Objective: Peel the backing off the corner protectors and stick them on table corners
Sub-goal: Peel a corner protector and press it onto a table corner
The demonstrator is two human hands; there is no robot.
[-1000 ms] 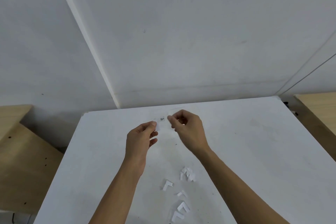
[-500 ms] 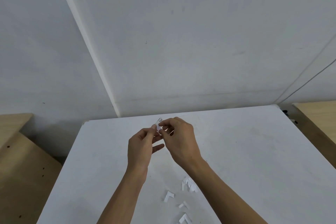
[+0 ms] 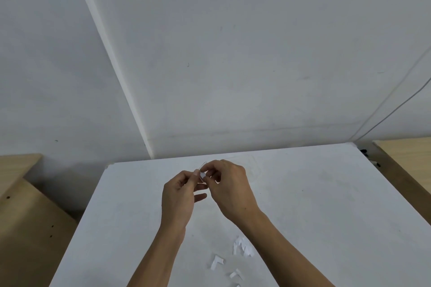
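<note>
Jointly, left hand (image 3: 178,192), right hand (image 3: 231,190) pinch protector (image 3: 202,173) near table (image 3: 326,193) far edge.

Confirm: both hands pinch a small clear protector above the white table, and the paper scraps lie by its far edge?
No. The head view shows the scraps toward the table's near edge, beside the right forearm. The left hand and right hand do pinch the protector above it.
</note>
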